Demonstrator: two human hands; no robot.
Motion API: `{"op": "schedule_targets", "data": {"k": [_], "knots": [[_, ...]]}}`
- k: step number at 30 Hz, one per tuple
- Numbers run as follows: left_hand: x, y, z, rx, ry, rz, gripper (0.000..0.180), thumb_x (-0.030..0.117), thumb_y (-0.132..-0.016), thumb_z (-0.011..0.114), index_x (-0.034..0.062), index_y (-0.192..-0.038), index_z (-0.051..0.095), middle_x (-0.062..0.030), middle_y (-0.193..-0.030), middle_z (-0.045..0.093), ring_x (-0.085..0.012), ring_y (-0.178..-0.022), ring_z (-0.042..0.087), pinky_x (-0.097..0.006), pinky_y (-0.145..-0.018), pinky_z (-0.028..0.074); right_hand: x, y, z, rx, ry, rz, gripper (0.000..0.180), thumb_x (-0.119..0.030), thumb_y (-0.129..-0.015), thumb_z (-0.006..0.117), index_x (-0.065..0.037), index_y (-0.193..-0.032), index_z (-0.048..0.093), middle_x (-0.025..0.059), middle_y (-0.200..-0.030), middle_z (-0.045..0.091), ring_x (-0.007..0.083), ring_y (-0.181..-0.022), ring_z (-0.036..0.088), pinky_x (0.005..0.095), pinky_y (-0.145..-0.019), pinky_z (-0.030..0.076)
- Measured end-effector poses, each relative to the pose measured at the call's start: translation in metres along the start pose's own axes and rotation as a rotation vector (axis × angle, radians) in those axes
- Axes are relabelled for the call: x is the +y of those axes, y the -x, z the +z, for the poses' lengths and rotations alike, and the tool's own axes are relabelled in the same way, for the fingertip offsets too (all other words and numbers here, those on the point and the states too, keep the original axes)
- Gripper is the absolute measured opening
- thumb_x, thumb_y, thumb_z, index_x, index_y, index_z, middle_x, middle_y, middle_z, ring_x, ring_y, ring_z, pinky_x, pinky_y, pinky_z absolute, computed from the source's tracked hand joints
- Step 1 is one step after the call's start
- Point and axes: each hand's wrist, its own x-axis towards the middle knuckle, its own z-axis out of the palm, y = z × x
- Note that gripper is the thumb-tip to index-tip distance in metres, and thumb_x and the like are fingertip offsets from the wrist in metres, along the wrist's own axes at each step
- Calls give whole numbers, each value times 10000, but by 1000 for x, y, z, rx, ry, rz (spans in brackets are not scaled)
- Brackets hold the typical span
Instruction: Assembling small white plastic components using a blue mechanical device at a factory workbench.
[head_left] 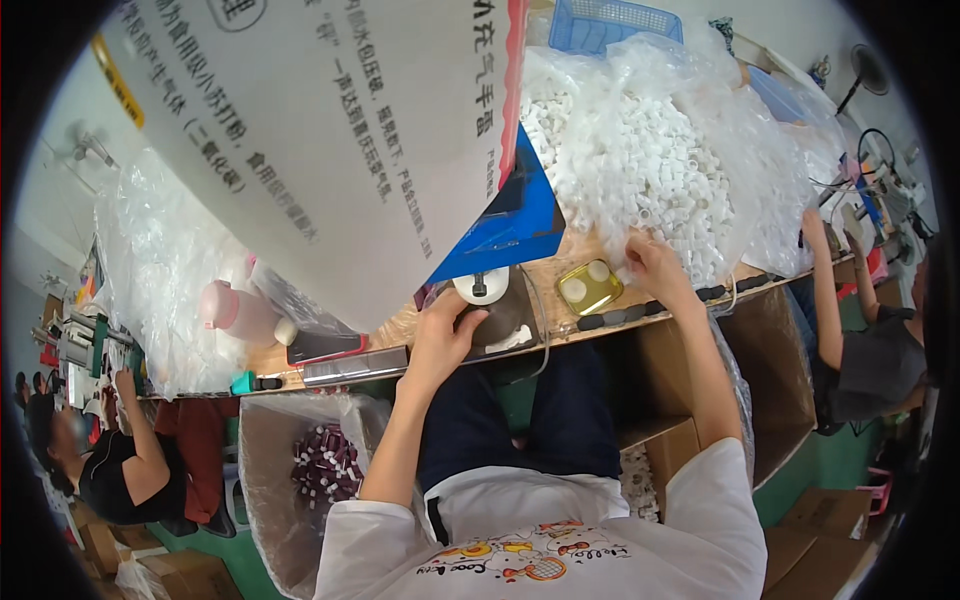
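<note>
Reaching into a big heap of little white caps [640, 150], the right hand [655, 265] sits at the bottom edge of the pile, right of the middle of the frame. Its fingers curl down into the caps, but I cannot tell if it has one. The caps lie in a clear plastic bag [760, 130] on the bench [570, 255].

Just left of that hand is a small gold tin [588, 286] with two white bits in it. The left hand [443, 335] is in the middle of the frame. It is bent over a small press tool [490, 300] with a white round top and touches it; what it holds is hidden.

A big white printed sheet [300, 120] fills the upper left. A pink bottle [238, 312] stands at the left. Below the bench, at lower left, a box [265, 470] holds dark tubes [325, 465]. Other people sit at the far left and far right.
</note>
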Motion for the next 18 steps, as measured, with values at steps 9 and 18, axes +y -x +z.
{"op": "schedule_targets", "data": {"k": [9, 18], "knots": [[12, 8, 21, 259, -19, -19, 335, 119, -726, 855, 16, -1018, 727, -142, -994, 717, -300, -881, 686, -365, -764, 523, -7, 35, -21, -165, 81, 14, 307, 76, -773, 585, -16, -1064, 619, 223, -949, 656, 425, -928, 638, 472, -775, 503], [-26, 4, 9, 87, 91, -165, 244, 87, -734, 835, 15, -947, 742, -163, -945, 725, -331, -862, 681, -384, -729, 521, -13, 17, -44, -145, 282, 50, 444, 33, -776, 638, -43, -1211, 593, 228, -981, 680, 424, -953, 647, 493, -816, 518]]}}
